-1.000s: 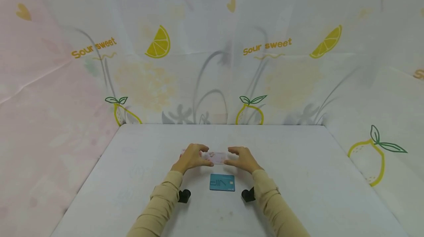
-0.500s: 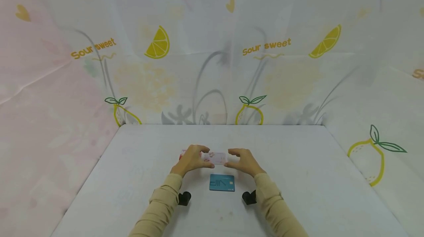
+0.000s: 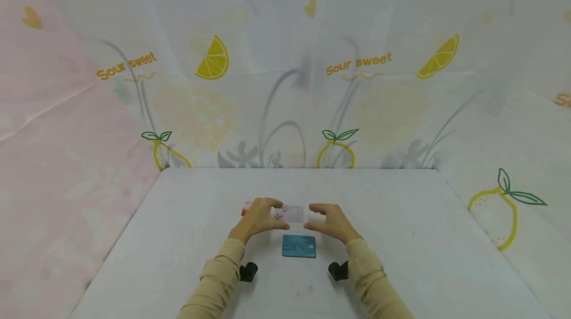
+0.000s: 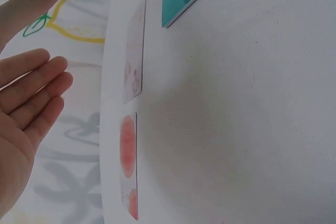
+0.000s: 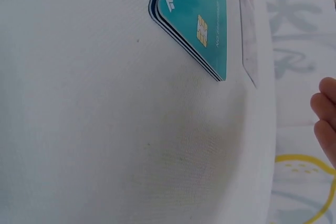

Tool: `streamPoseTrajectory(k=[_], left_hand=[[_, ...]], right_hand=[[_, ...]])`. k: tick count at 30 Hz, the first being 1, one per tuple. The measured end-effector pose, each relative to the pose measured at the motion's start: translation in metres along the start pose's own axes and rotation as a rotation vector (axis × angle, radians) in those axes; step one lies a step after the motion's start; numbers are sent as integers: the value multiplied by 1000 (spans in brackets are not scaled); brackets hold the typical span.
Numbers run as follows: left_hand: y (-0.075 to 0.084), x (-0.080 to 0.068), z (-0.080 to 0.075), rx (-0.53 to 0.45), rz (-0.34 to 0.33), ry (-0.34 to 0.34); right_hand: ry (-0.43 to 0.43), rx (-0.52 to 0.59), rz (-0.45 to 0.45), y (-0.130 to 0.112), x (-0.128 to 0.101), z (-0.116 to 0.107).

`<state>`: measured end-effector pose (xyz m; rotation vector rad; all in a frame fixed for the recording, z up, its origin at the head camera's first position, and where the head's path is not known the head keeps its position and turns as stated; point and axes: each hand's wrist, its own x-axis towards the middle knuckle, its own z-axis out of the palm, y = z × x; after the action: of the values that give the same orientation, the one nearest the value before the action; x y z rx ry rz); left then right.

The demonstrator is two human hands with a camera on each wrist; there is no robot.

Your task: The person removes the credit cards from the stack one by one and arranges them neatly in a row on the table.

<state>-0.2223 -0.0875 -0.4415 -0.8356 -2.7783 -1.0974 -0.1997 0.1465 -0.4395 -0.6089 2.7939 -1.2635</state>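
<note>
A pale pink card (image 3: 293,213) lies flat on the white table (image 3: 401,239) between my two hands. My left hand (image 3: 259,216) hovers over the card's left end; in the left wrist view the left hand (image 4: 26,108) has straight fingers and touches nothing. My right hand (image 3: 329,221) is loosely curved just off the card's right end and holds nothing. A red-patterned card (image 3: 246,208) lies left of the pink one, partly hidden by my left hand. A small stack of teal VIP cards (image 3: 299,246) with a chip lies nearer me, also seen as the teal cards (image 5: 197,19).
A lemon-printed cloth (image 3: 285,86) walls in the table at the back and both sides. Black wrist cameras (image 3: 248,271) sit under both sleeves. The table's edge runs close behind the cards.
Both hands have drawn back slightly toward me and spread a little apart. More of the red card now shows. The pink and teal cards have not moved.
</note>
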Motion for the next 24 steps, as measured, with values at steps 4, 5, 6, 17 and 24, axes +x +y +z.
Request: streamPoseTrajectory(k=[4,5,6,17,24], left_hand=[[0,-5,2,-16,-16,-4],[0,-6,2,-25,-17,-3],[0,-7,3,-32,-17,-4],[0,-14,7,-54,28,20],[-2,-23,9,-60,3,20]], right_hand=[[-4,15,7,-1,-5,0],[-4,17,3,-1,-6,0],[-7,19,0,-1,-7,0],[-16,12,-51,1,-14,1],[-20,23,-49,3,-19,3]])
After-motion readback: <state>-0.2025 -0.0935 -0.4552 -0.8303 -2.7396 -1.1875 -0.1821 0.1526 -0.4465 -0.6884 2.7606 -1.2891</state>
